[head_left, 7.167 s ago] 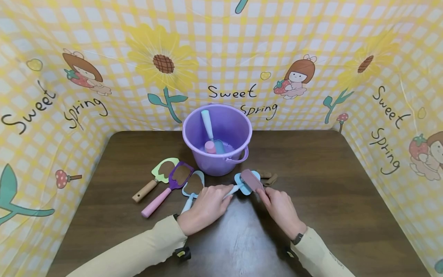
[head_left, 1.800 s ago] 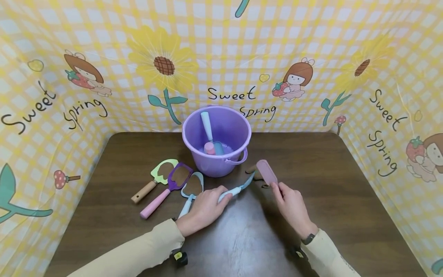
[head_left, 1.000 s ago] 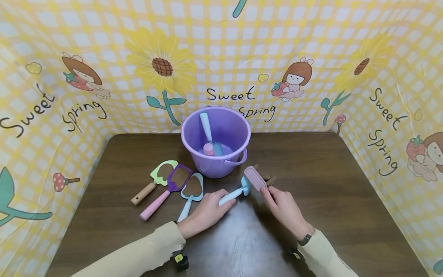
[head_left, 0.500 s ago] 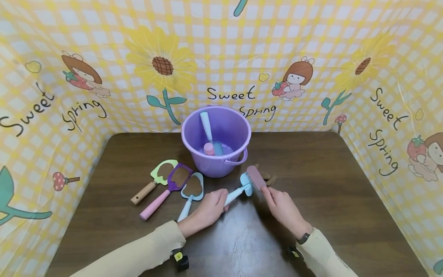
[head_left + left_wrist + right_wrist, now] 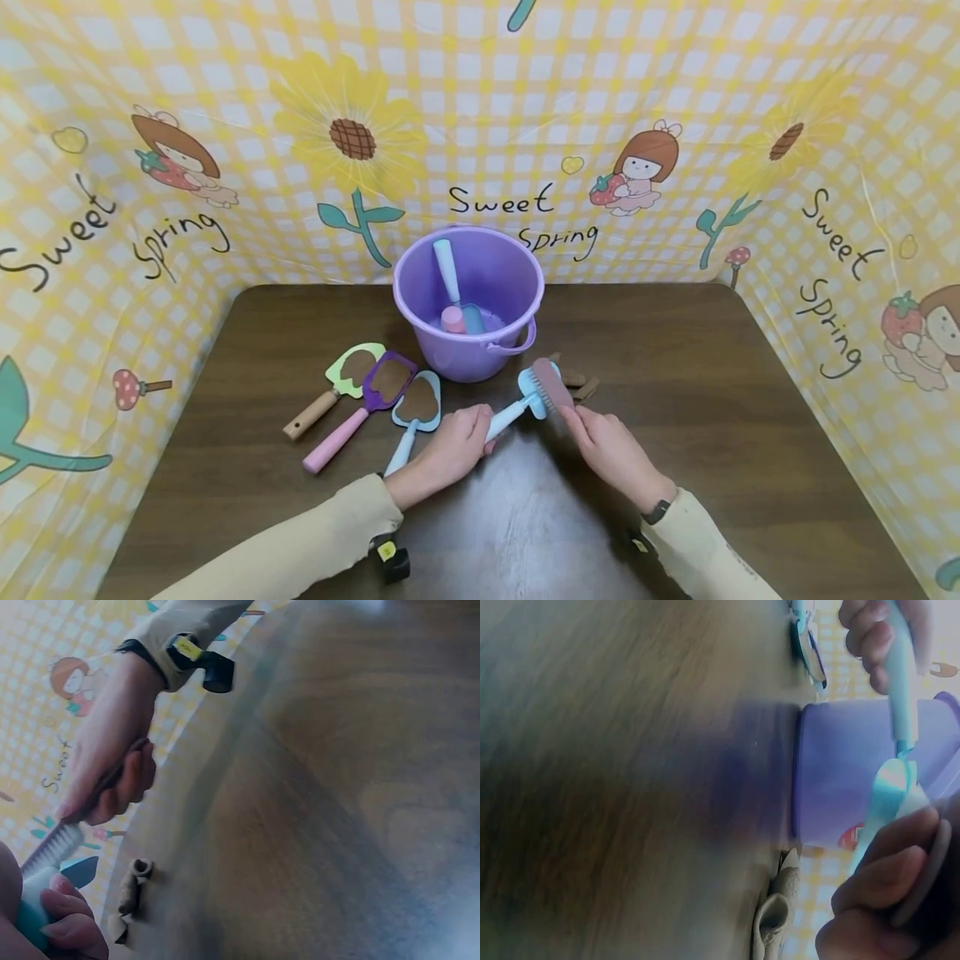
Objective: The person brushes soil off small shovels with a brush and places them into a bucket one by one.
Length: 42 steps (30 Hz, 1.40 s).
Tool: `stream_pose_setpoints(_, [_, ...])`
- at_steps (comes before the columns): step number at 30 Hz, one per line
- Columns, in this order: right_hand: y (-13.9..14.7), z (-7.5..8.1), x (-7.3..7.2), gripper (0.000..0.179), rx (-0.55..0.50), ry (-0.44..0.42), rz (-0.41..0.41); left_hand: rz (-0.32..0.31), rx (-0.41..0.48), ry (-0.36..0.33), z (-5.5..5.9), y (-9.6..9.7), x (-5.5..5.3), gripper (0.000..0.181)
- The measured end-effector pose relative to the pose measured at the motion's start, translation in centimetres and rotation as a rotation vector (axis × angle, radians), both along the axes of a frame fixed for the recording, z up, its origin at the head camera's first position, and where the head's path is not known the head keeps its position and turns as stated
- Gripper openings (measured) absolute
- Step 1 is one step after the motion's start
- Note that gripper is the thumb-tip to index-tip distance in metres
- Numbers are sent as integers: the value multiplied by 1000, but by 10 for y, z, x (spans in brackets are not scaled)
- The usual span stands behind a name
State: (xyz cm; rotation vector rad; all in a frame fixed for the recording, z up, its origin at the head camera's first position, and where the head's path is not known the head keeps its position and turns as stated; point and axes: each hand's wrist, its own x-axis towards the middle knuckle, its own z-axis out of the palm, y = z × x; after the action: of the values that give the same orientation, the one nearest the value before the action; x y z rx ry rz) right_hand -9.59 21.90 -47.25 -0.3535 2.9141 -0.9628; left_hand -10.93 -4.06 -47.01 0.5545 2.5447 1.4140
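Observation:
My left hand (image 5: 457, 446) grips the light-blue handle (image 5: 506, 421) of a small hand tool, probably a toy shovel. Its blue head (image 5: 528, 383) has a lobed, petal-like outline. In my right hand (image 5: 615, 454) is a pink scrub brush (image 5: 553, 383), its bristles against or very near the blue head and covering part of it. The left wrist view shows the white bristles (image 5: 64, 847) beside the tool. Just behind the brush lie several brown pieces (image 5: 588, 389); up close one tan piece (image 5: 772, 919) looks rolled and hollow at its end.
A purple bucket (image 5: 468, 358) stands behind the hands, holding a light-blue-handled tool (image 5: 447, 271) and a pink object (image 5: 453, 319). At left lie a green-headed tool (image 5: 356, 369), a purple-headed one (image 5: 390, 379) and another light-blue one (image 5: 401, 450) on the brown table (image 5: 675, 350).
Since 1.8 s ago the brush has come left from apart onto the tool's head, its bristles turned toward it. The head has turned from edge-on to face up. The bucket has not moved.

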Motion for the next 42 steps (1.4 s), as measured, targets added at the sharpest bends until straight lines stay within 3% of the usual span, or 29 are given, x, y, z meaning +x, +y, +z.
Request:
stream_pose_setpoints(6, [3,0,-3,37,10,-48,-105,-9,5,-25,6,-2,-2,39])
stream_pose_setpoints(8, [3,0,-2,36,-1,-37,-85,-14,7,-37,6,-3,-3,39])
stream_pose_setpoints(13, [0,1,1,27,-16,5,52,-12,15,-65,5,-4,-1,39])
stream_pose_setpoints(15, [-1,2,1,27,-3,8,61,-9,10,-72,5,-5,0,40])
stream_pose_setpoints(23, [3,-1,-1,38,54,-67,-127,-33,-24,-59,3,-5,3,39])
stream_pose_setpoints(26, [5,-3,-1,41,52,-60,-155,-44,-16,-59,2,-4,2,39])
stream_pose_setpoints(28, [6,-3,0,40,32,-52,-137,-46,0,-71,1,-4,2,39])
stream_pose_setpoints(35, [6,-5,2,31,7,-33,69,-34,115,-171,-1,-2,0,42])
stream_pose_setpoints(38, [8,-6,1,34,33,-35,37,-40,134,-204,0,-2,0,41])
stream_pose_setpoints(42, [12,-9,-1,39,54,-28,-51,-50,120,-193,0,-1,1,42])
